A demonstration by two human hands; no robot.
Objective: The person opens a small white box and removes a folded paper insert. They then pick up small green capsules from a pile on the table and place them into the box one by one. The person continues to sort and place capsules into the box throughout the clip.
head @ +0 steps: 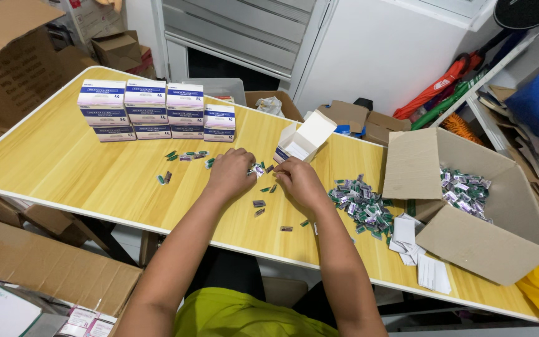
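Both hands down on the yellow table (63,162), close together at the middle. Left hand (231,170) curled over a small bunch of blister strips (257,169), fingertips pinching at them; right hand (299,180) meeting it from the other side, fingers bent on the same bunch, though exactly how firm the pinch is cannot be told. Open white carton (304,138) lying just beyond the knuckles, mouth facing the hands. Loose strips (260,203) scattered near the wrists, a bigger heap (362,205) off to the right, more in the cardboard box (500,243). Stacked cartons (151,109) at the far left. Best handled by squaring the edges flush before lifting, keeping the bunch flat and tight.
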